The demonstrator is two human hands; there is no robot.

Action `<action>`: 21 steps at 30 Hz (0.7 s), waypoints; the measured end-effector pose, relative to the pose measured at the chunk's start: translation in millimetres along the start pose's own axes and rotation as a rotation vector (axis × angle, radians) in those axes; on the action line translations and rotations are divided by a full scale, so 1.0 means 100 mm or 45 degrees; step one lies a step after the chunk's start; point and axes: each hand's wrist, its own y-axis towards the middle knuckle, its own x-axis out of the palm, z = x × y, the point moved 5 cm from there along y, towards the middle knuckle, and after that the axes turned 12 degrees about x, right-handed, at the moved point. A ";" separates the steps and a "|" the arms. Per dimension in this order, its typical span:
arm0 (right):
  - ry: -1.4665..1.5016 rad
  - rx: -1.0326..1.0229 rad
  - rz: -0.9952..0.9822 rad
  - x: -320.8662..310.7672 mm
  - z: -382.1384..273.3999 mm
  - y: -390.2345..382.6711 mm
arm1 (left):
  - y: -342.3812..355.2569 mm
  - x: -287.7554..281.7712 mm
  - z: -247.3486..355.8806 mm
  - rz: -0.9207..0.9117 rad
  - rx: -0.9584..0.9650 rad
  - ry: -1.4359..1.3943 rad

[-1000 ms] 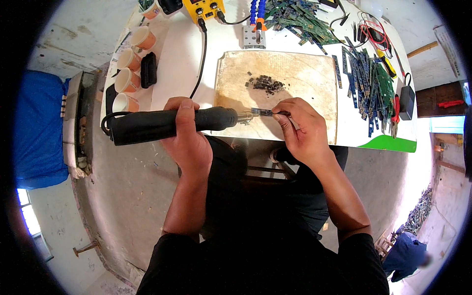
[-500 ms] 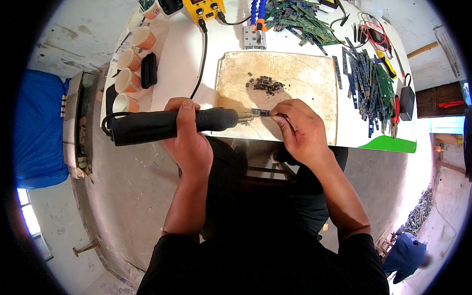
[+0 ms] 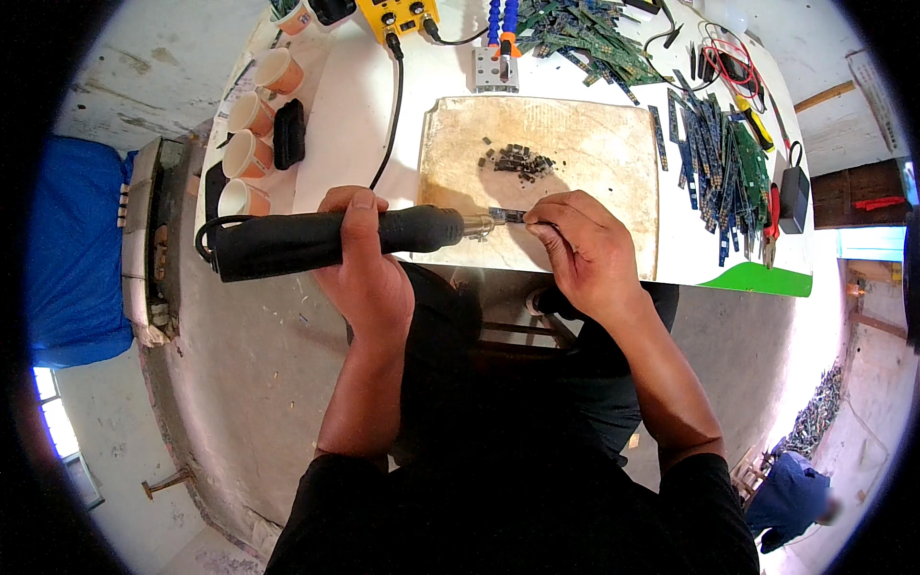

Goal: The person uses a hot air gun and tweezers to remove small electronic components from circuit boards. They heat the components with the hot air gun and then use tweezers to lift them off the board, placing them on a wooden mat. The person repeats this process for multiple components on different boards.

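My left hand (image 3: 369, 264) is wrapped round the black handle of a hot air gun (image 3: 278, 247), held level across the table's front edge. Its metal nozzle (image 3: 476, 224) points right, at the end of a narrow dark circuit board strip (image 3: 505, 216). The fingers of my right hand (image 3: 592, 254) are pinched on the strip's other end, which they partly hide. Both hands are over the near edge of a stained, tan work board (image 3: 613, 172). On that board, just beyond the strip, lies a small heap of black chips (image 3: 520, 163).
Circuit board strips lie in a pile (image 3: 714, 163) at the right and another (image 3: 585, 38) at the back. A yellow control unit (image 3: 398, 14) with a black cable stands behind. Paper cups (image 3: 249, 156) line the left. Pliers (image 3: 771, 225) lie far right; a person (image 3: 791, 498) is at lower right.
The view has shifted very slightly. Both hands, the hot air gun and the strip keep nearly the same places.
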 end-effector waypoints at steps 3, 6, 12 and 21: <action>-0.006 -0.011 0.003 0.00 0.01 0.00 | 0.00 0.00 0.00 -0.001 0.003 -0.008; 0.000 -0.017 0.006 0.00 0.00 0.01 | 0.00 -0.01 -0.01 0.001 0.008 -0.022; 0.000 -0.003 0.003 0.00 0.00 0.00 | 0.00 -0.02 -0.01 0.010 0.015 -0.016; -0.065 0.090 0.299 -0.15 0.02 0.06 | 0.00 -0.03 -0.01 0.038 0.000 -0.043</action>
